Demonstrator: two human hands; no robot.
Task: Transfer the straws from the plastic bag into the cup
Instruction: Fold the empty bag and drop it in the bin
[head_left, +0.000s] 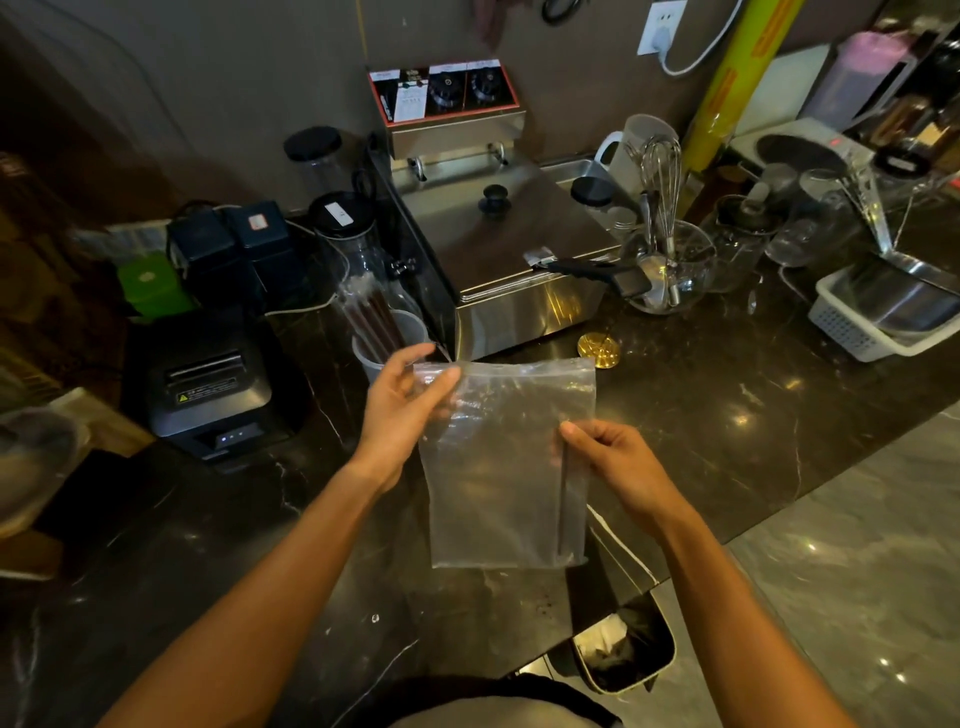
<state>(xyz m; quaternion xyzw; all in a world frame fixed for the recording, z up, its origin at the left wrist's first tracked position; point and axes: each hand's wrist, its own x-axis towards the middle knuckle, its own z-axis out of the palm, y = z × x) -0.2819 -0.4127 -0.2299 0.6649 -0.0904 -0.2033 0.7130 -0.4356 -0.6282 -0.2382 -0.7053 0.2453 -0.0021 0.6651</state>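
A clear zip plastic bag (498, 467) hangs upright over the dark marble counter, held by both hands. My left hand (400, 410) pinches its top left corner by the zip. My right hand (618, 462) grips its right edge, where one dark straw (562, 509) still lies along the inside. A translucent plastic cup (410, 325) stands just behind my left hand, next to the fryer. Several dark wrapped straws (371, 312) stick out of it, leaning left.
A steel fryer (509, 244) stands behind the bag. A black receipt printer (208, 384) is at left, a gold lid (599, 349) and a glass bowl with a whisk (667, 260) at right. A white basket (852, 332) sits far right. A bin (623, 654) stands below the counter edge.
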